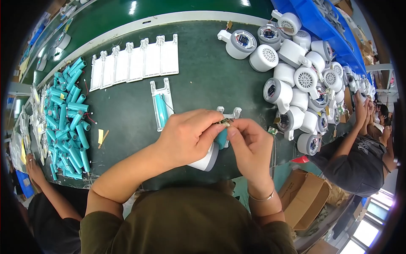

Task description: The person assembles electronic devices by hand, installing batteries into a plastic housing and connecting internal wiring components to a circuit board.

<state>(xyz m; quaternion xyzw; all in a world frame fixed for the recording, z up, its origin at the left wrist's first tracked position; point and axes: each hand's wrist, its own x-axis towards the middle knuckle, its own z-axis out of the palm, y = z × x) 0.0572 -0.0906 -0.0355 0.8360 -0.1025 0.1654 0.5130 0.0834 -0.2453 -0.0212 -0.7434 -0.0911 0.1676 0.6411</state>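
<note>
My left hand [190,133] and my right hand [251,146] meet in front of me, each closed in a pinch. Between their fingertips is a small wire connector [225,122] with dark wires; its finer details are too small to tell. Just under the hands sits a white and grey housing [206,160], partly covered by my left hand. A teal cylindrical battery [221,139] shows behind the fingers, by a white plastic holder [230,113]. Left of my hands, another white holder [169,97] lies with a teal battery [161,111] in it.
White plastic holders [146,59] stand in a row at the back. Teal batteries [63,122] are heaped at left. White fan-like housings [292,76] pile up at right, before a blue bin [338,31]. Other people work on both sides. A cardboard box [302,197] sits below the table edge.
</note>
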